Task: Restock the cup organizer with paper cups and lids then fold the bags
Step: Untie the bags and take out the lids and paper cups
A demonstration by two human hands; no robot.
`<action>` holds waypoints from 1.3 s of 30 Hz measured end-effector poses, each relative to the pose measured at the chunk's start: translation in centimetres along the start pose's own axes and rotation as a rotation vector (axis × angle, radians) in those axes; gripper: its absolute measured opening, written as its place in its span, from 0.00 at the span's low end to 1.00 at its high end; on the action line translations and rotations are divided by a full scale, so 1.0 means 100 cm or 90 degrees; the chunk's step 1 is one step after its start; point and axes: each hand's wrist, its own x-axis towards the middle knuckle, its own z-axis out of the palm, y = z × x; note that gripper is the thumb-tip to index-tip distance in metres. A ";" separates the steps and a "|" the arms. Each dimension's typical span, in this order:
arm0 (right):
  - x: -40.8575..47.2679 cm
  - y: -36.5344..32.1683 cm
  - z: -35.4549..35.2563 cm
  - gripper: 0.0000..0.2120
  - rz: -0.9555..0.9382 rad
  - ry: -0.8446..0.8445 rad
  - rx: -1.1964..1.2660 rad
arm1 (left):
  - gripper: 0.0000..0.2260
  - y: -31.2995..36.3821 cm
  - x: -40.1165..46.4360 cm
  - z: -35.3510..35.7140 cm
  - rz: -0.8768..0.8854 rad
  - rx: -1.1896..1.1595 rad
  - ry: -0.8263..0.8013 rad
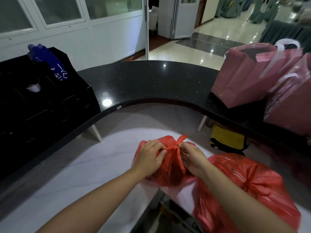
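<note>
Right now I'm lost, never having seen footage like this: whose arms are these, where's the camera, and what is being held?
There is no machine here. One wide-angle camera sits on a person's head, looking forward and down. The left hand and right hand pinch the knot of a tied red plastic bag on the pale lower counter. A second red bag lies to the right. On the black upper counter stand a black cup organizer and pink paper bags.

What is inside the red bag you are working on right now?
Only dark, blurred shapes show through the red bag; its contents cannot be identified. Its neck is knotted shut, and the left hand and right hand pinch at the knot.
</note>
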 end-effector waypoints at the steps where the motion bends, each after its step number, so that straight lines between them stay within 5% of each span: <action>1: 0.000 -0.003 -0.001 0.14 -0.009 -0.010 -0.017 | 0.04 0.002 -0.001 -0.001 0.000 -0.009 0.010; 6: 0.000 -0.005 -0.008 0.12 -0.023 -0.064 -0.048 | 0.05 0.024 -0.001 0.002 0.085 0.000 0.079; 11: 0.002 -0.004 -0.007 0.09 -0.029 -0.068 -0.069 | 0.05 0.032 0.004 0.008 -0.029 0.017 0.028; 19: 0.002 -0.001 0.001 0.07 -0.034 -0.069 -0.079 | 0.04 0.037 0.007 0.009 -0.045 0.145 0.047; 28: -0.005 -0.001 -0.005 0.08 -0.171 0.011 -0.313 | 0.03 0.032 0.007 0.012 -0.075 0.014 -0.003; 39: -0.008 0.006 -0.003 0.08 -0.180 0.023 -0.311 | 0.02 0.042 0.007 0.013 -0.201 -0.019 -0.029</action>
